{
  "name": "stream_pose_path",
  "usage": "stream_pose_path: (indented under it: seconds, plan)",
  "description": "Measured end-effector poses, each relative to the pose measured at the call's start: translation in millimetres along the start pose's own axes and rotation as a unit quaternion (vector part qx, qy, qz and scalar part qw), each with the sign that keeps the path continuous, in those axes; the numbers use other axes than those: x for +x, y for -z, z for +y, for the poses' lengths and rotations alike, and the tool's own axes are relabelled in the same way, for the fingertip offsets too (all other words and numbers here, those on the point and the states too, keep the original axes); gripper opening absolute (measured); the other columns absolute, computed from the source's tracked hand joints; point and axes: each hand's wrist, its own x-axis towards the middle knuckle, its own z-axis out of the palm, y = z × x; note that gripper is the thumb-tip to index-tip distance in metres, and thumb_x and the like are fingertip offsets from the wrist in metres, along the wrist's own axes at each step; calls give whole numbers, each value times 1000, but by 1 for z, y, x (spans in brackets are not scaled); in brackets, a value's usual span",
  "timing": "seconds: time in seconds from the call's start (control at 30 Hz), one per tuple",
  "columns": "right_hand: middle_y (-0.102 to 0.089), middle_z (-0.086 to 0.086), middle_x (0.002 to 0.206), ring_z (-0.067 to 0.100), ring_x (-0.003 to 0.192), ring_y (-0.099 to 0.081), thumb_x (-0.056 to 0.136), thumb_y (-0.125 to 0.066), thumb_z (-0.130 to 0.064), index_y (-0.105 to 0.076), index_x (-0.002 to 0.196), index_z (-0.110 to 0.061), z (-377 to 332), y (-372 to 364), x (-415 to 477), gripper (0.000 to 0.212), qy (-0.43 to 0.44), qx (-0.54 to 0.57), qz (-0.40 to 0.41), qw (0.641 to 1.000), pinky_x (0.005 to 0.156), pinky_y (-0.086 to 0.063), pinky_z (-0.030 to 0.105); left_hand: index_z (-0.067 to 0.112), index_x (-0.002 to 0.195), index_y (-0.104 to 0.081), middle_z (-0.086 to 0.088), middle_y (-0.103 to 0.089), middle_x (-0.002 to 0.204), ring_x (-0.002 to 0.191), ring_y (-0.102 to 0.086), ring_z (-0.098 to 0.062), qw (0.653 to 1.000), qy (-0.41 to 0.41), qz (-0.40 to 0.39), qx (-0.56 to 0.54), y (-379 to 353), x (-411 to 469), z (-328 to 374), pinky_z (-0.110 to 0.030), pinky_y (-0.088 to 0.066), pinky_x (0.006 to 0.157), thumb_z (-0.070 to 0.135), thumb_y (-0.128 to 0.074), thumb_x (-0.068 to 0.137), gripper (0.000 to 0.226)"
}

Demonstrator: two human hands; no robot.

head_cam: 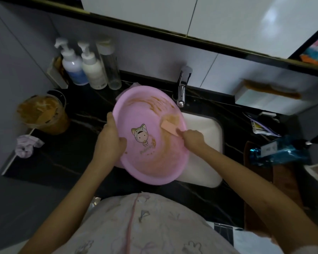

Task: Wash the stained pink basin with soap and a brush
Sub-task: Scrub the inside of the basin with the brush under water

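Scrubbing step: left hand (111,136) clamps pink basin (154,173) rim, right hand (192,138) grips brush (169,127) against brown smear (173,118). Next, probably: firm strokes over upper streaks (154,102).

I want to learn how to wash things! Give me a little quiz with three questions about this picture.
1. True or false: the left hand grips the rim of the pink basin.
2. What does the right hand hold inside the basin? A) a flat peach scraper B) a sponge C) a toothbrush
3. Fill the gap: the basin is held over the white ____.

Key: 1 true; 2 A; 3 sink.
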Motion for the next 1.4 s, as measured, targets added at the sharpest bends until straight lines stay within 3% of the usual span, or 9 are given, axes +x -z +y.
stream_pose_path:
  seconds: [0.17,0.27,0.57,0.7,0.83,1.0,1.2,1.27,1.4]
  plan:
    - [-55,17,124,27,92,-56,94,-40,-6,-38,134,-2,-61,-19,-55,41,-15,117,-144,983,66,-43,29,16,131,-31,-11,-53,104,85,-53,-18,999,-8,28,-20,-8,2,-10,-30,-46,64,-3,-57,77,63]
    - [-60,22,117,30,97,-59,97,-37,-16,-53,120,6,-90,-19,-76,35,18,171,-208,963,73,-41,29,15,132,-31,-11,-53,102,82,-51,-18,999,-4,36,-19,-11,2,-11,-28,-42,62,-4,-56,76,63]
    - [-58,20,121,32,108,-57,98,-33,-5,-53,118,6,-99,-14,-62,30,-62,272,-122,953,79,-44,31,18,132,-31,-6,-50,98,78,-51,-14,999,-17,44,-19,-12,2,-8,-13,-36,53,-5,-56,77,65]
    - [-58,22,118,31,89,-59,96,-42,-6,-56,113,10,-120,-3,-71,27,-12,270,-186,945,69,-43,29,16,134,-28,-5,-49,99,80,-51,-16,998,-20,50,-18,-11,0,-3,-26,-45,60,-3,-55,78,65]
    - [-60,19,119,31,108,-58,97,-39,-4,-56,108,4,-105,5,-58,22,-56,257,-127,957,80,-46,31,16,133,-30,-11,-53,100,82,-55,-22,998,-36,49,-22,-11,0,1,-36,-52,66,-3,-55,77,65]
    - [-62,29,110,28,80,-55,96,-40,-8,-55,77,2,-127,11,-60,25,5,342,-146,928,51,-36,24,15,134,-29,-12,-54,101,82,-56,-23,998,-34,53,-20,-11,1,-3,-36,-52,65,-2,-55,76,66]
    - [-57,21,123,34,112,-56,96,-37,-7,-48,127,3,-107,5,-48,34,-71,313,-101,942,82,-44,37,18,132,-30,-6,-53,98,79,-54,-17,998,-32,39,-25,-12,2,-10,-22,-43,58,-1,-56,77,64]
    - [-56,21,125,33,115,-54,97,-38,-7,-53,122,5,-118,8,-60,31,-13,311,-109,944,86,-44,37,18,133,-29,-7,-53,99,80,-54,-17,998,-40,41,-29,-11,4,-10,-25,-44,60,-1,-56,76,65]
    - [-62,26,102,33,87,-60,97,-37,-15,-48,91,-7,-137,15,-49,15,66,323,-75,941,64,-37,33,17,131,-31,-5,-53,100,80,-54,-15,997,-56,32,-47,-9,5,-10,-15,-41,57,1,-56,78,61]
